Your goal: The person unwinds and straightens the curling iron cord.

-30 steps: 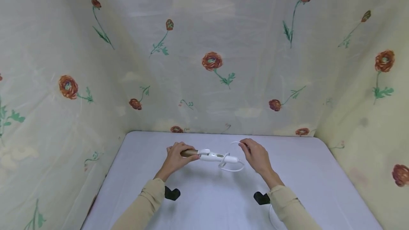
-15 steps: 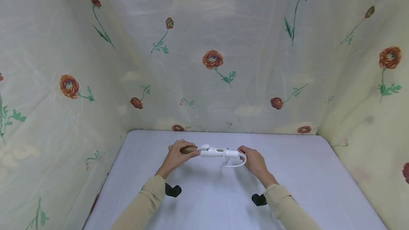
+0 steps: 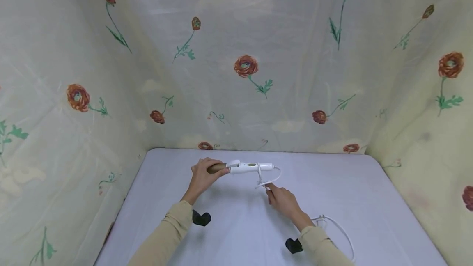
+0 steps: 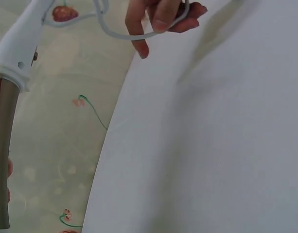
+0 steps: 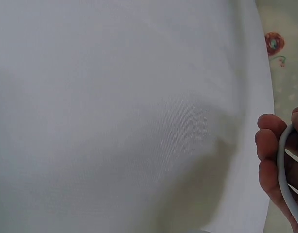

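A curling iron (image 3: pixel 245 168) with a white handle and brownish barrel is held level above the table in the head view. My left hand (image 3: pixel 202 177) grips it by the barrel (image 4: pixel 4 150), thumb in front. The white cord (image 3: pixel 279 174) leaves the handle's right end and also loops round the handle. Below that end, my right hand (image 3: pixel 285 202) pinches the cord between thumb and fingers. In the right wrist view the cord runs across the curled fingers (image 5: pixel 269 145).
A white-covered table (image 3: pixel 229 233) lies beneath both hands. More white cord (image 3: pixel 343 233) rests on it beside the right sleeve. Two black shapes (image 3: pixel 201 218) show near the wrists. Flower-patterned sheeting (image 3: pixel 288 89) hangs behind and at both sides.
My right hand came in to the handle's cord end, then dropped below it with the cord. The left hand keeps the curling iron almost in place, slightly higher. More cord shows at right.
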A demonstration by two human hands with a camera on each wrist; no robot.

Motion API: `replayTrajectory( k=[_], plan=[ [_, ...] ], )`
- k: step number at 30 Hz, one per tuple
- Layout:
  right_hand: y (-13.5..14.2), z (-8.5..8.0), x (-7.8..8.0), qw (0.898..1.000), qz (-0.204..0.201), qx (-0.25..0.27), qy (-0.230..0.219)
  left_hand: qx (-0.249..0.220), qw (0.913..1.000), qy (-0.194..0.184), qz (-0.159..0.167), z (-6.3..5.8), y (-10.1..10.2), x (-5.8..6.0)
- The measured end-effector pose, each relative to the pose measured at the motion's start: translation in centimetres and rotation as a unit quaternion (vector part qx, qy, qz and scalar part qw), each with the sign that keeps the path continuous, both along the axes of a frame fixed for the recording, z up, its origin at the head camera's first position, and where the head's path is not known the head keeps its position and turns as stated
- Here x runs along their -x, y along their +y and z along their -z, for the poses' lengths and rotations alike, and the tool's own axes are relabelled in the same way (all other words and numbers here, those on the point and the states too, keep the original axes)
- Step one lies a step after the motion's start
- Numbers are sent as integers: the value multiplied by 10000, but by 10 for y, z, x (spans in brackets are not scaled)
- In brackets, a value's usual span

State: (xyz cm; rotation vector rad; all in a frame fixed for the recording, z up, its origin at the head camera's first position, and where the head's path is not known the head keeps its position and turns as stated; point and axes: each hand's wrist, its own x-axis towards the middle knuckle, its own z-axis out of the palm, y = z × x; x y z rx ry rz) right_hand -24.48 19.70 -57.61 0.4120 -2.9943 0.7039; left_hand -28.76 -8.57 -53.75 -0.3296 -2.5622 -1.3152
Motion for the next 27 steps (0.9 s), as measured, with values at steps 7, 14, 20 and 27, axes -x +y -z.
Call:
replayTrajectory(
  k=[7,14,20,27],
  plan=[
    [-9,2,-15,9969,-395,417,-533,-1,9996,156,-217,-1,5,1],
    [-16,0,-28,9949,-644,717,-295,-44,9988,294,-378,-2,8,0],
    [-17,-1,-31,9926,-623,999,-302,-4,9981,399,-462,-2,8,1],
    [-18,-3,-40,9943,-338,1010,6,96,9974,379,-611,-4,7,3]
  ],
)
